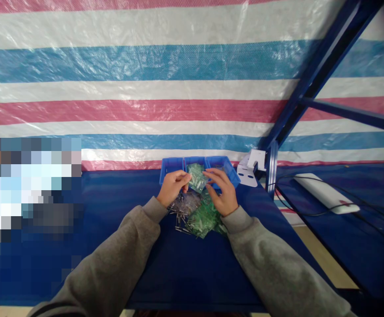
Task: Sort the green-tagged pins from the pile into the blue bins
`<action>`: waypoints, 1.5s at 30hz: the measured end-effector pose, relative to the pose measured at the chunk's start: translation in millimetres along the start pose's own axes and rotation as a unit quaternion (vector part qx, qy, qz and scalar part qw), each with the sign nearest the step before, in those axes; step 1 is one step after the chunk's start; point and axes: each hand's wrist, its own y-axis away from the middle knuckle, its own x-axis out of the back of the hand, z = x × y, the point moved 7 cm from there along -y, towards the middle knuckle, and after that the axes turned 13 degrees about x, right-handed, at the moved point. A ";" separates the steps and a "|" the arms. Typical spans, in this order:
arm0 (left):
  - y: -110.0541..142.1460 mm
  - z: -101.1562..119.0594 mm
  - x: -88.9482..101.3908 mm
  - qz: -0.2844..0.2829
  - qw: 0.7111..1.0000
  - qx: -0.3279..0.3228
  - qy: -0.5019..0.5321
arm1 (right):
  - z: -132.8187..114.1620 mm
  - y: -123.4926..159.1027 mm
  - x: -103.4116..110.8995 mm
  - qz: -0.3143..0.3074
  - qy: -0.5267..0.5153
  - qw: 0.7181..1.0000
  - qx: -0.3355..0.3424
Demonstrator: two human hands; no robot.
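A small clear green-tinted plastic bag (197,177) with short pale metal pieces inside is held up in front of a blue divided bin (172,164). My left hand (175,185) pinches the bag's left edge between thumb and fingers. At the bag's right side, my right hand (224,193) has thumb and fingers apart; whether its fingertips touch the bag is hard to tell. Below the hands lies a heap of similar green bags (202,221), with a clearer, greyish bag (187,203) behind and loose thin metal pins (179,216) on the left.
The blue tabletop (185,268) carries the heap and bin. White punched brackets (247,175) stand right of the bin, beside a blue metal frame (271,169). A white power strip (326,193) and black cables lie farther right. Striped sheeting (145,64) hangs behind; the left is blurred.
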 end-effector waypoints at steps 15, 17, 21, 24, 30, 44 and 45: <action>1.6 5.1 -2.0 0.016 0.999 -0.026 -0.045 | 12.4 8.7 3.1 0.029 0.051 0.996 -0.068; 0.2 4.0 -0.8 0.017 0.998 -0.030 -0.043 | 14.9 10.2 1.4 0.021 0.026 0.996 -0.084; -2.5 -1.3 -2.7 -0.025 0.999 -0.009 0.029 | 9.9 6.1 1.9 0.022 0.000 0.998 -0.052; -3.0 -5.6 -4.1 -0.039 0.997 0.013 0.061 | 1.8 0.7 2.5 0.016 0.018 1.000 0.008; 0.8 2.6 -4.5 -0.009 0.999 -0.032 -0.025 | 6.9 1.0 -0.7 0.002 0.023 1.000 -0.007; 3.9 -3.6 0.5 0.031 0.999 -0.002 0.045 | -0.5 0.8 -0.7 -0.007 0.004 1.000 0.008; 3.7 -4.2 -0.1 0.028 0.998 0.002 0.048 | -1.8 0.4 -2.4 -0.016 0.008 1.000 0.021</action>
